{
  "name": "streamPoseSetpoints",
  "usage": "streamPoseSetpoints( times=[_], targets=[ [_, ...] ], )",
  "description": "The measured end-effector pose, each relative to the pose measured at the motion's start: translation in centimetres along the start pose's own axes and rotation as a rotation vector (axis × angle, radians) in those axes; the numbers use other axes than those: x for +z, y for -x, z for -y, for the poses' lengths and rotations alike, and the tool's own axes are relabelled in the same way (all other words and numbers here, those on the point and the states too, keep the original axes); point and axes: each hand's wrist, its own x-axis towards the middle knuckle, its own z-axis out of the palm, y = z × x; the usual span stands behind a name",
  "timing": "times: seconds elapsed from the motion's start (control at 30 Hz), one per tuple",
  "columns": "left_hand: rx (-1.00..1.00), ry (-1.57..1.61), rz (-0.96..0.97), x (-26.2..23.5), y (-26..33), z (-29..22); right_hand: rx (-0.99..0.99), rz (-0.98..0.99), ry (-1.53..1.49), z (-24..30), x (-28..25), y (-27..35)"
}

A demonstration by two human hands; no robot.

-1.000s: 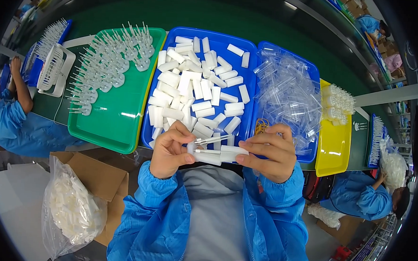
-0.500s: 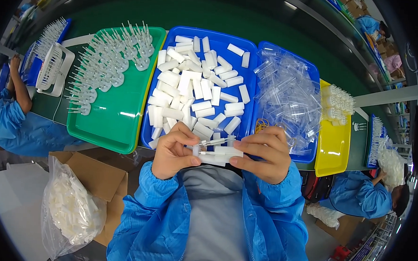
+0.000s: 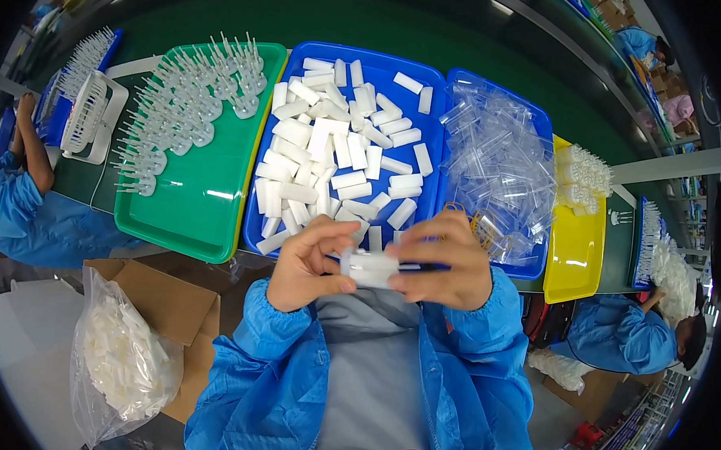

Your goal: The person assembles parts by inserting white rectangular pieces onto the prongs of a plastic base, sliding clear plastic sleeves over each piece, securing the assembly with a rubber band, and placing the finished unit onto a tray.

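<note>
In front of my chest, my left hand (image 3: 311,263) is closed on the base of a pronged white plastic piece (image 3: 346,263). White foam-like blocks (image 3: 372,274) sit side by side against that base, and a thin prong sticks out to their right. My right hand (image 3: 448,266), smeared by motion, grips the far end of the blocks with thumb and fingers. Just beyond both hands lies a blue tray (image 3: 257,211) heaped with similar loose white blocks (image 3: 298,192).
Pronged pieces (image 3: 183,110) stand in a green tray (image 3: 177,228) at left. Clear plastic sleeves (image 3: 498,167) fill a second blue tray (image 3: 529,270); a yellow tray (image 3: 570,273) holds white parts. A bag of blocks (image 3: 125,351) sits in a carton lower left. Co-workers sit at both sides.
Prongs that showed above and between the blocks are now mostly covered by white blocks. My right hand has shifted slightly up and left; the left stays near its place.
</note>
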Motion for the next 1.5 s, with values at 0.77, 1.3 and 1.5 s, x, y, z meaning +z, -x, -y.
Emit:
streamPoseSetpoints(
  times=[0.77, 1.3, 1.5],
  targets=[
    [0.106, -0.009, -0.074, -2.0, -0.2, -0.1, 0.543, 0.006, 0.209, -1.6, 1.1, 1.5],
    [0.225, -0.016, -0.140, -1.2, 0.0, 0.7, 0.384, -0.116, 0.153, 1.4, -1.3, 1.2],
    [0.223, -0.010, -0.103, -0.9, -0.1, 0.6, 0.288, -0.039, 0.336, 1.6, -1.0, 1.1]
  ],
)
